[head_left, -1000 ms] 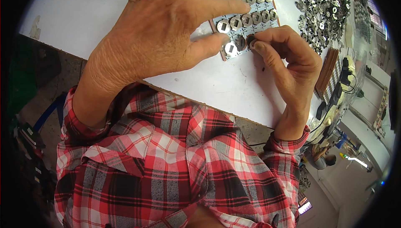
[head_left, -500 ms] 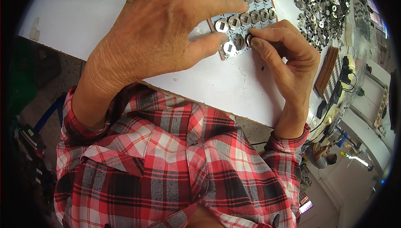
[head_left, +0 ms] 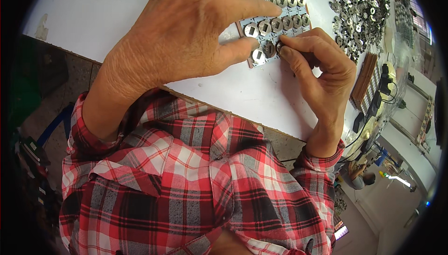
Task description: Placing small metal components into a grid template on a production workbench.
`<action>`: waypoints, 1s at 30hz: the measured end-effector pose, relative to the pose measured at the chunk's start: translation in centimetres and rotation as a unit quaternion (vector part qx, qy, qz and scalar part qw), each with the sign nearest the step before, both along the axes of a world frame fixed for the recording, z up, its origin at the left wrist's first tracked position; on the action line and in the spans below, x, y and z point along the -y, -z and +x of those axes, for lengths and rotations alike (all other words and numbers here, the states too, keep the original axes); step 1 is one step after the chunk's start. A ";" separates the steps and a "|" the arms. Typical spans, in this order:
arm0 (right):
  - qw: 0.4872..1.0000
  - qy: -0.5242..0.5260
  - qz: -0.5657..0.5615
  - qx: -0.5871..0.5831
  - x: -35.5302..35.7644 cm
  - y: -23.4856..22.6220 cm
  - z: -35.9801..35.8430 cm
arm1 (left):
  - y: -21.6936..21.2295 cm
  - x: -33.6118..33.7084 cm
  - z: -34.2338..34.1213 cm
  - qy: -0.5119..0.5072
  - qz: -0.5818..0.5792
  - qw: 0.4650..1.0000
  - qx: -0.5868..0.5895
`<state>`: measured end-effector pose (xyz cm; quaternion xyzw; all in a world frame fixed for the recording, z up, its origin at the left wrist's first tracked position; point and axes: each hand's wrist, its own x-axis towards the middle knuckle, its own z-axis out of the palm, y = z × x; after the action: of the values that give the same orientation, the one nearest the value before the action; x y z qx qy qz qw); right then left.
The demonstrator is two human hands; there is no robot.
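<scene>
the right hand has a narrow grip, thumb and forefinger pinching a small dark round piece at the near row of a pale blue board. the fingertips cover part of that piece, so whether it touches the board is hard to tell. the left hand spreads wide over the board's left side, its grip around nothing visible; i cannot tell if the fingers press or hover. it hides some silver discs, and the top edge cuts off the far row. on the table, right, a heap of metal parts blurs together.
</scene>
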<state>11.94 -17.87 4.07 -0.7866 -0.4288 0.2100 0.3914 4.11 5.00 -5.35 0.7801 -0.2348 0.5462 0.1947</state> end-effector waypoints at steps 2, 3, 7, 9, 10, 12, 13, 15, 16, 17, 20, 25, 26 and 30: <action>0.999 0.027 -0.009 -0.030 0.2 0.0 0.1 | 0.1 0.1 0.3 0.001 0.008 1.000 0.001; 0.999 0.029 -0.008 -0.030 0.5 0.1 0.4 | -1.6 0.2 -0.7 0.004 0.008 1.000 0.001; 0.999 -0.019 -0.017 -0.026 0.8 0.2 0.9 | -7.8 0.7 -4.0 -0.018 -0.062 0.894 -0.443; 1.000 -0.019 -0.016 -0.016 0.6 0.3 0.8 | -7.9 0.8 -3.8 -0.022 -0.068 0.880 -0.470; 1.000 0.004 -0.013 -0.023 0.6 0.3 0.6 | -7.8 0.7 -3.7 -0.020 -0.068 0.882 -0.465; 0.999 0.025 -0.011 -0.030 0.4 -0.1 0.0 | -5.7 0.5 -2.8 -0.020 -0.069 0.885 -0.460; 1.000 0.001 0.006 -0.018 0.1 -0.6 -0.2 | -2.0 0.0 -0.9 -0.008 -0.032 0.972 -0.234; 0.999 -0.023 0.019 0.029 0.0 -0.5 -0.4 | -0.4 0.1 0.3 0.010 0.006 1.000 0.005; 0.999 -0.023 0.018 0.028 -0.1 -0.3 -0.5 | 0.2 0.0 0.3 0.015 0.001 1.000 0.000; 0.999 -0.033 0.016 0.033 -0.1 0.0 -0.6 | 0.2 0.0 0.4 0.021 -0.005 1.000 -0.004; 0.998 -0.040 0.015 0.038 -0.4 0.4 -0.7 | 0.3 0.0 0.4 0.024 -0.006 1.000 -0.003; 0.994 -0.041 0.037 -0.093 0.6 0.4 0.3 | 0.2 -0.1 0.1 0.007 0.006 1.000 -0.005; 0.994 -0.038 0.036 -0.092 0.7 0.4 0.3 | 0.1 0.0 0.2 0.003 0.011 1.000 -0.009; 0.978 0.054 0.086 -0.180 0.0 0.0 -0.2 | -5.6 0.6 -2.8 -0.023 -0.056 0.891 -0.450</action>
<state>11.76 -17.89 4.10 -0.7210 -0.3248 0.2895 0.5393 1.31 4.42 0.24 0.9354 -0.0728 0.1533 0.3103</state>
